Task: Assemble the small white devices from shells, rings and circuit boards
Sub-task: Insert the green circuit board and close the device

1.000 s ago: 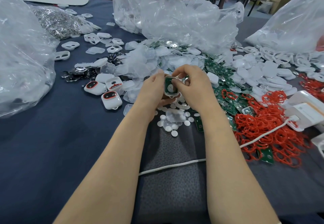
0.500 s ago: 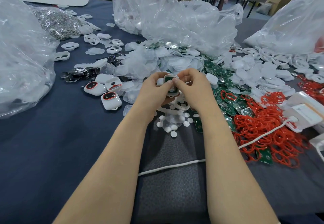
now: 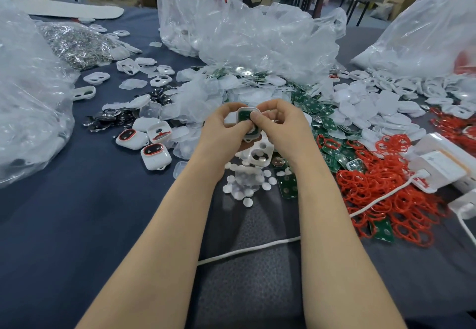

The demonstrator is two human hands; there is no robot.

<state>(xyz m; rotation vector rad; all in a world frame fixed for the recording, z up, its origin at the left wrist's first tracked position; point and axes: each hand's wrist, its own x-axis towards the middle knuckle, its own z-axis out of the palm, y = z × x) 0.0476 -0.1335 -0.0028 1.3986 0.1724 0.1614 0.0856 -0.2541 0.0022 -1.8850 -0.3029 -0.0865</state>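
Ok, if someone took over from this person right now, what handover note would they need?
Left hand and right hand both grip one white shell with a green circuit board seated in it, above the table.
Done: assembled devices showing red rings lie left of the hands.
Left: finish this unit; I cannot tell whether its ring is in. Loose rings, spare boards and spare shells are piled to the right.

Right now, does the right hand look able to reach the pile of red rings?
Probably yes. The red rings lie heaped in the open beside the right hand, nothing standing between. But its fingers pinch the white shell, which the left hand also holds, so it must let go first.
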